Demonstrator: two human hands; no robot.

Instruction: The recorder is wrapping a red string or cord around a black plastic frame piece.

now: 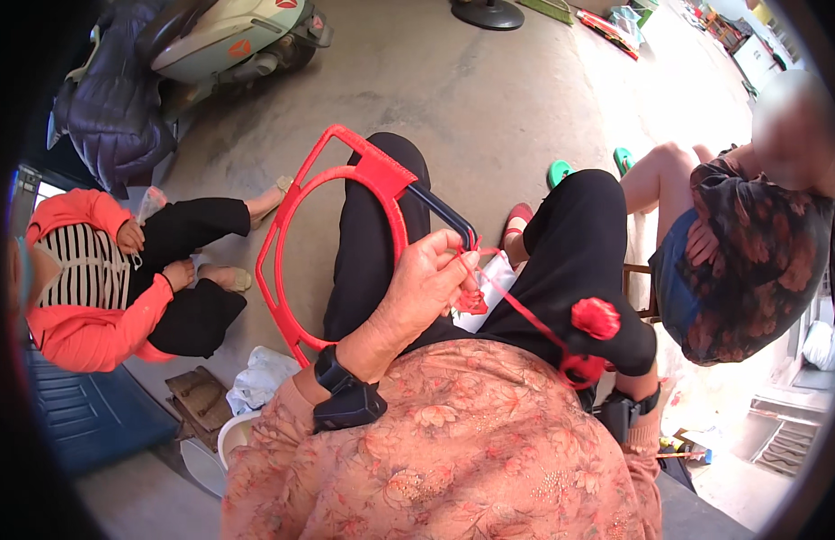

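My left hand is closed, fingers pinching a thin red ribbon beside the end of a dark bent handle. That handle joins a red open frame with a large ring, which leans over my left leg. From my fingers the ribbon stretches down to the right, toward a red roll at my right thigh. A bright red ruffled bundle lies just above the roll. My right forearm comes in beside it; the fingers of that hand are hidden. Under my left hand, a white and red sheet shows between my legs.
A person in a coral jacket sits at the left, another in a dark floral top at the right. Behind stands a scooter. Green slippers are on the floor. A white bag lies at my left side.
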